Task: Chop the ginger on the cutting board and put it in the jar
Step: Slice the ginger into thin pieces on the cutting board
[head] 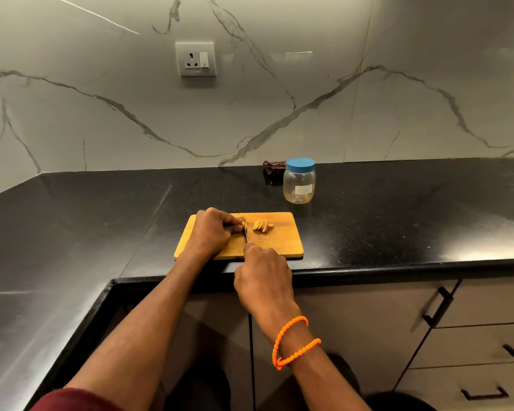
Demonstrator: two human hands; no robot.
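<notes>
A wooden cutting board (282, 244) lies on the black counter near its front edge. My left hand (212, 229) pinches a small piece of ginger (243, 223) on the board. My right hand (263, 275) grips a knife (245, 234), its handle hidden in my fist, the thin blade standing right beside the held ginger. Several cut ginger slices (262, 226) lie just right of the blade. A clear plastic jar (299, 185) with a blue lid on it stands behind the board to the right.
A dark crumpled wrapper (274, 166) lies by the marble wall behind the jar. A wall socket (195, 59) sits above. The black counter (398, 209) turns a corner at the left. Drawers with black handles (436, 307) are below on the right.
</notes>
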